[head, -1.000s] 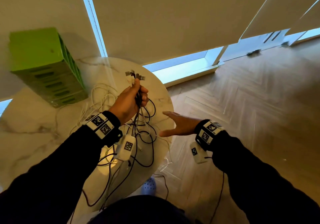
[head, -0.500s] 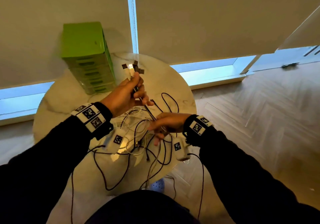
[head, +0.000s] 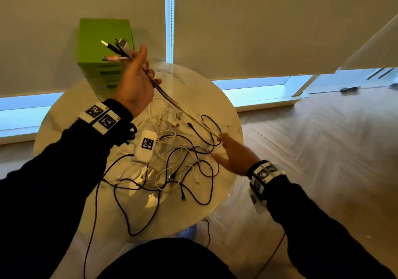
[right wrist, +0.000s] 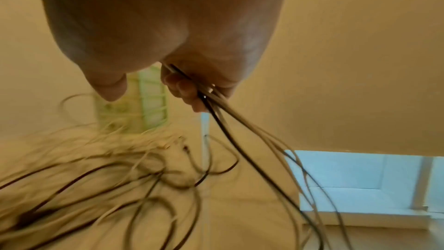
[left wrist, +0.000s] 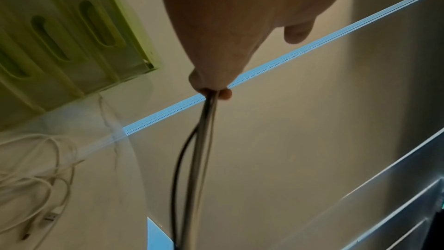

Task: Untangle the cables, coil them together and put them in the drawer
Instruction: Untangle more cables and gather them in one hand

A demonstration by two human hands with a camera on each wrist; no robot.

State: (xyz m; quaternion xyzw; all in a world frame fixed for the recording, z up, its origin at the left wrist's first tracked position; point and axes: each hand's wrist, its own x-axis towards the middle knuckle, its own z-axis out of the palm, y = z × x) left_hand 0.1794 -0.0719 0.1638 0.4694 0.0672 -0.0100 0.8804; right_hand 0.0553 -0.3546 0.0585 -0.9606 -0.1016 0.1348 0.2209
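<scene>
1. The left hand (head: 137, 84) pinches the thin black and white cables (head: 172, 102) just below their stiff plugs (head: 117, 49), raised at the far left.
2. The right hand (head: 233, 153), its grip curled round the strands, holds them taut; the rest sprawl over the round marble worktop (head: 224, 110).
3. Light, limp and snag-prone, probably; best held near the plugs.

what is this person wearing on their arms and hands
Both arms are in long black sleeves. Each wrist carries a black band with white blocks printed with black square codes, and a white camera box with the same kind of code hangs below. The hands are bare: left hand, right hand.
</scene>
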